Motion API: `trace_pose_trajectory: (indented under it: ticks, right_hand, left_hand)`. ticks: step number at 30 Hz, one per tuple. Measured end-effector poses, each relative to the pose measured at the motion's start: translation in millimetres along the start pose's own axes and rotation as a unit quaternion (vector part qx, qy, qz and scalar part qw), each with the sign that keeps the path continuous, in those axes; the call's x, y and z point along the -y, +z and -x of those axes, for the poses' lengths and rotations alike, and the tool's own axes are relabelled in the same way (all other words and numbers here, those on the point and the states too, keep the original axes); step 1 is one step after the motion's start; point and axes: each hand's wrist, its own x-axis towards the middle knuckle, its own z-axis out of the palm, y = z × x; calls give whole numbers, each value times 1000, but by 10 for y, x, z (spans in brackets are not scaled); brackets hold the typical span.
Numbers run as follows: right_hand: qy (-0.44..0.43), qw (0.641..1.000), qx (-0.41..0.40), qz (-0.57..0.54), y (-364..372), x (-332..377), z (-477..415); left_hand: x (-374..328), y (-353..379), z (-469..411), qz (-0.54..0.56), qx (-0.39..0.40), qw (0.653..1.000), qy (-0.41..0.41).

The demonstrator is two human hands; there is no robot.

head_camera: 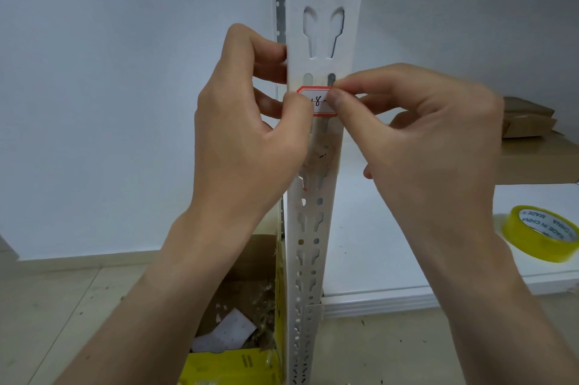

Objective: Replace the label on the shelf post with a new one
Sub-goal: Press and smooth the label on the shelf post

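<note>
Pale blue-white wall fills the back; a light floor with scattered specks runs along the bottom; down at seven o'clock sits an open cardboard box [238, 306] with a yellow flap and white paper scraps inside. The white shelf board [391, 259] stretches out at four o'clock, and on it, cut by the right edge, lies a roll of yellow tape [540, 232]; brown cardboard [529, 140] is stacked at three o'clock. Dead centre stands the white slotted shelf post [322, 40], running off top and bottom. On it, at mid-height, the red-bordered label [318, 101] sits flat against the post face; the left hand [250, 134] pinches its left edge with the thumb, the other fingers curled behind the post; the right hand [423, 140] pinches the right edge between thumb and forefinger, narrow grip. Handwriting on the label is half covered; only an "8" reads clearly. Just below it a smeared patch of old residue [319, 156] clouds the post; its marks are too blurred to make out.
</note>
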Motion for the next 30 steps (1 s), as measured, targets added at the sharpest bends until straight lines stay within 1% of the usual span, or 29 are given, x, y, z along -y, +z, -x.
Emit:
trace_pose_trajectory:
  ticks: [4, 7, 9, 12, 18, 21, 23, 30]
  right_hand:
    - [16, 999, 22, 21, -24, 11, -8]
    - [33, 999, 12, -20, -16, 24, -1]
    - [29, 999, -4, -37, -5, 27, -4]
    - [17, 999, -5, -29, 11, 13, -7]
    - [17, 1000, 19, 0, 8, -11, 9]
    - [19, 999, -4, -33, -1, -1, 16]
    - [13, 999, -9, -35, 7, 5, 14]
    - [35, 999, 20, -9, 2, -7, 8]
  left_hand:
    - [-8, 2, 1, 4, 3, 1000, 4]
    - [-6, 4, -2, 4, 3, 1000, 5]
    - [8, 8, -2, 0, 3, 1000, 6]
    - [22, 10, -6, -4, 0, 1000, 9]
    - [30, 12, -12, -15, 0, 1000, 14]
    - [32, 11, -14, -21, -2, 1000, 16]
    - [28, 8, -13, -23, -1, 1000, 15]
    - [20, 3, -17, -20, -2, 1000, 10]
